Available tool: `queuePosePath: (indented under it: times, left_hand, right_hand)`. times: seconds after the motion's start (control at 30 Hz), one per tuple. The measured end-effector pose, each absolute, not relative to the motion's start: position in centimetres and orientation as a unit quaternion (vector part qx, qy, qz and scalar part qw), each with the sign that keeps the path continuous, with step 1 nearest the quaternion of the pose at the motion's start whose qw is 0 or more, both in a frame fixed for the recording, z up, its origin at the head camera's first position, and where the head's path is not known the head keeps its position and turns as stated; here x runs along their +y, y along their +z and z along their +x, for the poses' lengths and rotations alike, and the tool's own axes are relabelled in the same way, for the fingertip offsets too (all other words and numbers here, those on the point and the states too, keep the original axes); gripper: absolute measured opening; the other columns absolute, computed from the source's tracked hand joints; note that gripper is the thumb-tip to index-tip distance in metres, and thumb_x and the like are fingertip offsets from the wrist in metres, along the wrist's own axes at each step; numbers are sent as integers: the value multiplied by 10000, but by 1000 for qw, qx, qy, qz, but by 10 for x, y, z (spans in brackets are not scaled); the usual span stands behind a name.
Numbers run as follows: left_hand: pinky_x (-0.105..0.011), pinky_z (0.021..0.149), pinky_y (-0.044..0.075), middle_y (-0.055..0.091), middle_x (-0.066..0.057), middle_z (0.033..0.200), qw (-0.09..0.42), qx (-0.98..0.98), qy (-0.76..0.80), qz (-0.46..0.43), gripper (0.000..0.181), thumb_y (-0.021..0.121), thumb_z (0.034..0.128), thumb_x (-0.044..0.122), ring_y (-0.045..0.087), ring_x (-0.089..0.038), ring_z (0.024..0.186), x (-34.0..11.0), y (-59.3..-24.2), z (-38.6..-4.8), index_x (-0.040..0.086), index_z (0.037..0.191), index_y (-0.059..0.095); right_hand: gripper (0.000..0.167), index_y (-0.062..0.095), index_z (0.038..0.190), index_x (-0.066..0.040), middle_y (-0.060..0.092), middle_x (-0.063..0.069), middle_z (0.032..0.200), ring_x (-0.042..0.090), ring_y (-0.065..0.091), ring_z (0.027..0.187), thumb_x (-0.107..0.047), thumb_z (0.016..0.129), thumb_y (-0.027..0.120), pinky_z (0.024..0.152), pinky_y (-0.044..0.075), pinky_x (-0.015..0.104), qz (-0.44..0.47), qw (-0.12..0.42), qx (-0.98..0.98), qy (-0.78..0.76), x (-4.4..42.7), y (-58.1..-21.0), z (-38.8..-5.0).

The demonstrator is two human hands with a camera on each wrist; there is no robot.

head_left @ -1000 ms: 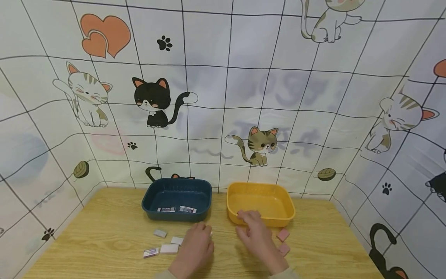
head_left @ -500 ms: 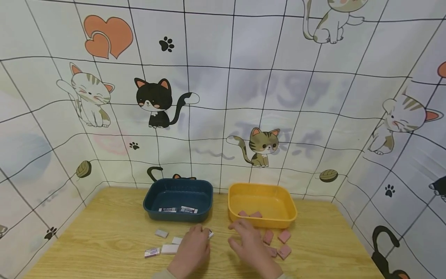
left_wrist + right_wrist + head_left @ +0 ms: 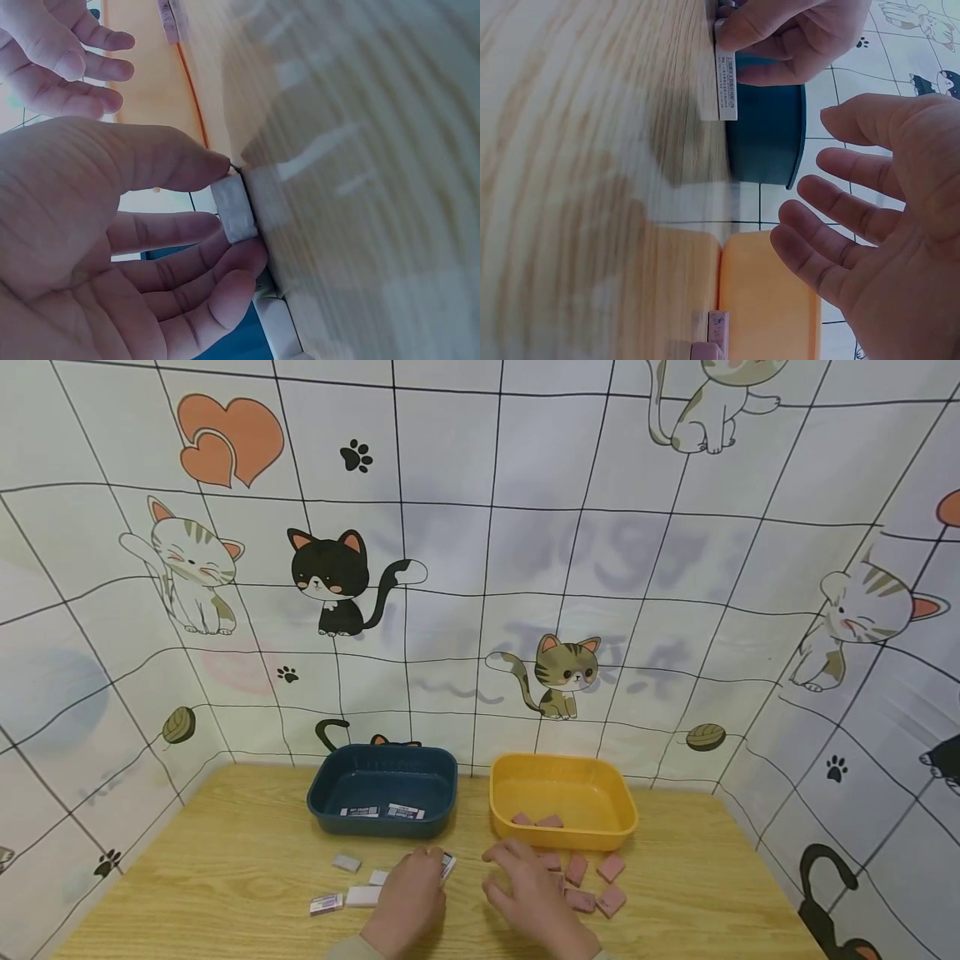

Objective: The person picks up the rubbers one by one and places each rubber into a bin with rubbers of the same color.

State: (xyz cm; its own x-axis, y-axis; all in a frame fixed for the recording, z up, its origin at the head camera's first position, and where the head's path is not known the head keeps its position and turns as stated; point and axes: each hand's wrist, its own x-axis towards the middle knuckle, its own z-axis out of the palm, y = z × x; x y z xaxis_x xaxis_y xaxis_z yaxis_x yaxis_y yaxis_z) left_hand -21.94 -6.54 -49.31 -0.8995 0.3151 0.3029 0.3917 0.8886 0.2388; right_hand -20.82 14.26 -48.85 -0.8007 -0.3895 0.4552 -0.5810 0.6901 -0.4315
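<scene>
My left hand [image 3: 408,893] pinches a small white eraser-like block [image 3: 234,208] between thumb and fingers, at the tabletop; its printed side [image 3: 727,82] shows in the right wrist view. My right hand [image 3: 534,893] hovers left of the pink blocks [image 3: 580,900], fingers apart and loosely bent, holding nothing. Several pink blocks lie on the table in front of the yellow bin [image 3: 562,837], partly behind the right hand. Left of my left hand lie several white blocks [image 3: 363,897], one with a purple printed label [image 3: 326,905].
A dark blue bin [image 3: 382,827] at the back left holds two labelled blocks [image 3: 406,812]. Two pink blocks [image 3: 550,821] lie in the yellow bin beside it. A cat-print sheet stands behind and at both sides of the wooden table [image 3: 225,843].
My right hand has drawn back from the yellow bin toward the left, uncovering two pink blocks inside and more on the table. The block at my left hand shows more now.
</scene>
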Motion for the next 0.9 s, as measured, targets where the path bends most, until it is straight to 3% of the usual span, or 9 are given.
queuePosePath:
  times: [0.17, 0.4, 0.9]
  left_hand:
    - [-404, 599, 510, 589, -88, 771, 136, -962, -148, -184, 291, 796, 686, 34, 605, -270, 668, -67, -492, -219, 34, 929, 636]
    - [-412, 649, 539, 611, -88, 820, 131, -964, -141, -185, 296, 780, 720, 32, 630, -259, 731, -71, -485, -219, 19, 984, 646]
    - [-392, 580, 505, 581, -96, 813, 219, -940, -150, -213, 237, 731, 760, -1, 556, -217, 678, -89, -450, -237, -1, 976, 634]
  right_hand:
    - [226, 694, 1114, -103, 631, 1, 1138, 178, 609, 1036, -93, 897, 757, 825, 556, 380, 272, 175, -901, 288, 142, -488, -207]
    - [199, 693, 1137, -85, 620, 2, 1157, 171, 591, 1039, -109, 940, 718, 804, 551, 362, 267, 143, -904, 302, 143, -489, -207]
    - [224, 692, 1154, -103, 630, -8, 1164, 182, 617, 1067, -94, 932, 723, 834, 563, 387, 267, 163, -901, 300, 139, -489, -208]
